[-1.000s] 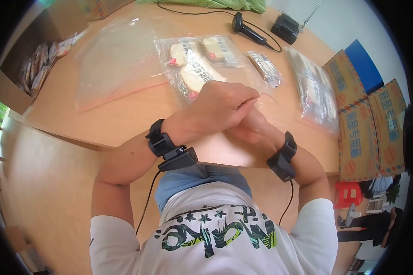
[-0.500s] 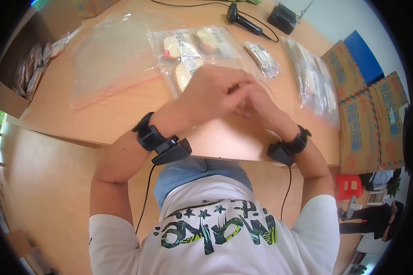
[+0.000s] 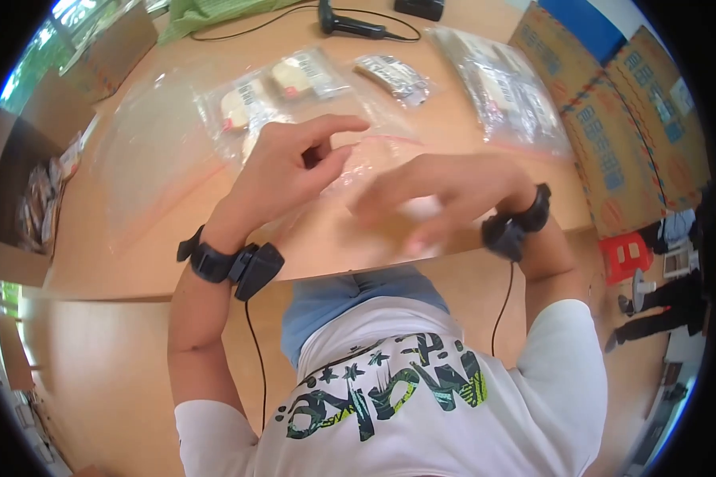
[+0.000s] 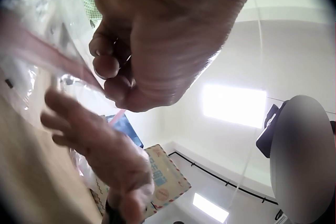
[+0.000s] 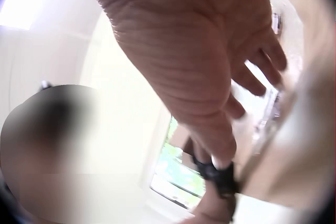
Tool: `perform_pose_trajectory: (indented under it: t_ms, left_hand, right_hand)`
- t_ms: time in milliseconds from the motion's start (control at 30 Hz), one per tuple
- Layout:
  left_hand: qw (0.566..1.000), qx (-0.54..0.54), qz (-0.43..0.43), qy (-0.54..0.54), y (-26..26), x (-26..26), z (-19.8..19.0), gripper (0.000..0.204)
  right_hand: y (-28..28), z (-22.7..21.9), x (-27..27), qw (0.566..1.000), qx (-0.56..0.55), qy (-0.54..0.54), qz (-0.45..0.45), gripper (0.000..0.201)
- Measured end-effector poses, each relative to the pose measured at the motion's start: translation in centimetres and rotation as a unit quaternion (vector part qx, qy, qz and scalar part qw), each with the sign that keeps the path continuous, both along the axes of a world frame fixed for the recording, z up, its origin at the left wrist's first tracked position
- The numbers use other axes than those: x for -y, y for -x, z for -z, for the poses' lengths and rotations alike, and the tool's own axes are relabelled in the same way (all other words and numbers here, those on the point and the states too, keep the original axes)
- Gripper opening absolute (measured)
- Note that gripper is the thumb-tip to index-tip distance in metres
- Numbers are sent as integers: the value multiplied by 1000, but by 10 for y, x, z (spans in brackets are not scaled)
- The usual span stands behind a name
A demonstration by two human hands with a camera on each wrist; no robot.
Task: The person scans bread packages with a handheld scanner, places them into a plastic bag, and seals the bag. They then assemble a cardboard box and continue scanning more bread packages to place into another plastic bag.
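Note:
In the head view my left hand (image 3: 290,167) is over the near part of a clear zip bag (image 3: 338,95), index finger stretched out and thumb apart from it. Its other fingers are loosely curled, beside the bag's red strip (image 4: 58,56) in the left wrist view. Packaged bread slices (image 3: 294,78) lie in this bag; another is partly hidden behind the left hand. My right hand (image 3: 445,187), blurred, hovers by the table's front edge with fingers spread and nothing in them. A single packaged bread piece (image 3: 394,78) lies just beyond the bag.
A flat, clear bag with a red strip (image 3: 147,171) lies at left. Filled bread bags (image 3: 501,91) rest at right beside cardboard boxes (image 3: 612,151). A barcode scanner (image 3: 354,25) with its cable is at the back. An open carton (image 3: 4,215) holding packets stands far left.
My hands, earlier together over the bag's near edge, have come apart. The right hand has moved toward the table's front edge with its fingers spread. The head view has shifted.

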State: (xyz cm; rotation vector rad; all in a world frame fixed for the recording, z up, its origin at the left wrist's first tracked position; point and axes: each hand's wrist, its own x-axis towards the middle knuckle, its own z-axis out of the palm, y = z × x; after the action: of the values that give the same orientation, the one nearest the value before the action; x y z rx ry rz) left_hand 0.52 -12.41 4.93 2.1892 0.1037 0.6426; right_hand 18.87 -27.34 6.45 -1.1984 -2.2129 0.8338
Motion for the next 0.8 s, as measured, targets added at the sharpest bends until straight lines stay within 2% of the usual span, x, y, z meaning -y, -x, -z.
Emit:
perform_pose_trajectory:
  t_ms: [67,100,133,200,267,300,367,400,467,500,600,700,767,800]
  left_hand:
    - [998,5,-12,-66,0,2,0,25]
    - [997,18,-2,-77,-1,1,5,27]
    - [994,35,5,-102,-3,3,11,26]
    - [985,71,14,-157,-6,5,18,24]
    - [962,79,-16,-259,-8,15,10,19]
    - [946,83,-32,-311,-9,19,7,16]
    - [935,76,-53,-342,-9,20,8,11]
    - [929,71,-63,-357,-10,19,9,11]
    - [932,99,-75,-340,-12,17,11,9]
    - [934,112,-82,-330,-13,16,11,9]
    - [946,139,-88,-281,-12,14,12,7]
    - [974,122,-102,-161,-8,12,11,5]
    - [980,124,-114,-108,-7,11,8,5]
    - [981,125,-120,-80,-7,9,7,5]
  right_hand:
    - [-36,-25,5,980,-88,169,-56,42]
    - [-51,-25,4,980,-109,143,90,48]
    - [-65,-21,0,957,-128,114,232,54]
    - [-106,6,-29,919,-65,-43,387,64]
    - [-129,27,-52,858,95,-103,495,79]
    - [-139,40,-65,846,141,-88,507,82]
    - [-152,61,-89,815,232,-58,529,89]
    - [-148,62,-93,824,237,-46,512,91]
    - [-136,69,-97,843,246,-18,478,94]
    - [-127,63,-94,842,221,-28,491,91]
    - [-121,59,-90,823,241,-47,513,89]
    - [-131,57,-70,831,209,-23,514,80]
    - [-113,32,-35,848,3,7,530,76]
    - [-125,29,-24,873,-144,31,464,80]
